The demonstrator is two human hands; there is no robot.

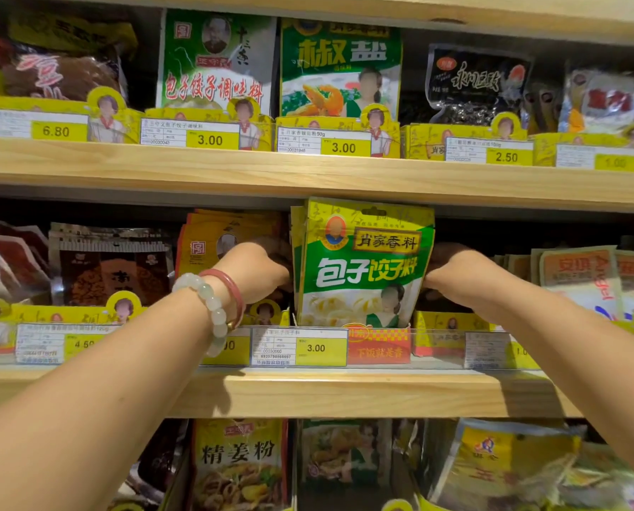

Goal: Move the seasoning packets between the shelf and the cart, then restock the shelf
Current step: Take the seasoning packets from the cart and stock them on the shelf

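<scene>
A stack of green and yellow seasoning packets [363, 267] stands upright in a yellow display box on the middle shelf [345, 392]. My left hand [256, 271], with two bracelets on the wrist, grips the stack's left side. On the stack's right side my right hand [452, 267] grips it, its fingers hidden behind the packets. No cart is in view.
Orange packets [212, 241] stand just left of the stack and pale packets [581, 278] to its right. The upper shelf [308, 171] holds more seasoning packets behind price tags. More packets [238, 466] fill the bottom shelf. The upper shelf board sits close above the stack's top.
</scene>
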